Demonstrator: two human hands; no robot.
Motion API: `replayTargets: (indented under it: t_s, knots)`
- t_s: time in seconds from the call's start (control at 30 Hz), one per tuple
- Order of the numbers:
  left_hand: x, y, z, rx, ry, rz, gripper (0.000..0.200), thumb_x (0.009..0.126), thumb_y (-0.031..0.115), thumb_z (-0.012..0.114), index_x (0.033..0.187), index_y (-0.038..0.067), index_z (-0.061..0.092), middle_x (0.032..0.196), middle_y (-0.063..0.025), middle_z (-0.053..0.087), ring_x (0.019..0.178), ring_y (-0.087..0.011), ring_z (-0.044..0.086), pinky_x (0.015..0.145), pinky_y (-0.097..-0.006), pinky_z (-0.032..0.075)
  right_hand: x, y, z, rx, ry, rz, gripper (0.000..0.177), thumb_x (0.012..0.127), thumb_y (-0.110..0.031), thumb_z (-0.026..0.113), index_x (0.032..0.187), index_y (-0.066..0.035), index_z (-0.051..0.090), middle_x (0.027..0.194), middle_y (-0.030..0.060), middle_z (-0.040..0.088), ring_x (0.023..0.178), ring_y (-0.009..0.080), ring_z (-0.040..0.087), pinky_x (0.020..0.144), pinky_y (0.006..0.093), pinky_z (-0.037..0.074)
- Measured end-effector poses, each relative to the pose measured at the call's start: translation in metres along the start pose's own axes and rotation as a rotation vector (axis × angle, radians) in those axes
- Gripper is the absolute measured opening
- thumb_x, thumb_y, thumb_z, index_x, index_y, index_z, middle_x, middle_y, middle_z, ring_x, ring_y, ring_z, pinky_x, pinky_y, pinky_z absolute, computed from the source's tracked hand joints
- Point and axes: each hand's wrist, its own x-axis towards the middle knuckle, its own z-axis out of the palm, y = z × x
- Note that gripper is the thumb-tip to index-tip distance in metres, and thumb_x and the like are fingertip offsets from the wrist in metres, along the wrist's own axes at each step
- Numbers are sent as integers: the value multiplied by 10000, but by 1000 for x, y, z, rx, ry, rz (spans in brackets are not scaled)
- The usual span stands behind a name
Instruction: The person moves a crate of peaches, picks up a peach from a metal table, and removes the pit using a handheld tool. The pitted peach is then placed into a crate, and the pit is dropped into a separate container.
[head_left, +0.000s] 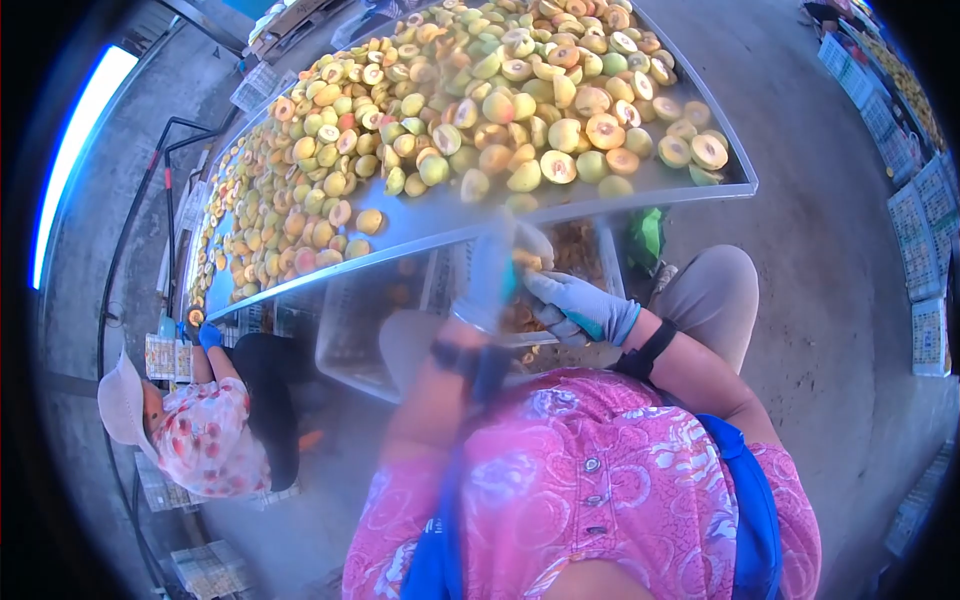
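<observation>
My left hand (490, 275), in a grey and teal work glove, is smeared by motion just below the table's near edge; its fingers cannot be made out clearly. Close against it, my right hand (580, 305), gloved alike, is closed with its fingertips at an orange-yellow peach half (526, 259). The fruit is partly hidden between the two hands. Whether a small tool is in the left hand cannot be seen. Below the hands stands a plastic crate (612, 265) with orange-brown fruit pieces (525, 318) in it.
A metal-rimmed table (640, 197) holds many halved peaches (558, 166), several with pits showing. Another translucent crate (345, 345) stands left of my knees. A co-worker in a white hat (122, 400) sits at the left. A green bag (648, 235) lies under the table; stacked crates (930, 335) line the right.
</observation>
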Motion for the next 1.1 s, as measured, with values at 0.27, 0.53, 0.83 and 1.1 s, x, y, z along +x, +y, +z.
replayTargets:
  t_s: [0.27,0.53,0.83,1.1]
  knots:
    - [-13,-6,-12,-160,-102,-38,601,949,573,442,687,43,555,683,-115,582,622,-206,560,601,-302,470,4,6,-6,396,-347,205,309,978,-467,483,988,-161,524,594,-101,338,402,10,277,345,190,194]
    - [-21,-28,-36,-712,-119,-182,516,949,574,440,885,77,563,886,-126,604,808,-213,599,686,-335,511,3,0,18,767,-246,314,307,1014,-423,421,1012,-134,523,605,-75,327,381,5,248,302,179,193]
    - [-27,24,-163,516,636,239,361,961,303,558,1163,8,609,1099,-93,620,995,-182,586,860,-314,475,32,28,-24,802,-516,164,362,1003,-466,417,1002,-132,555,607,-78,334,382,40,265,313,220,191]
    - [86,2,-124,993,334,82,613,859,321,647,1357,24,449,1291,-192,557,1209,-292,527,1012,-376,404,34,27,-27,606,-257,150,360,961,-511,486,989,-159,557,602,-85,357,386,45,291,313,218,202]
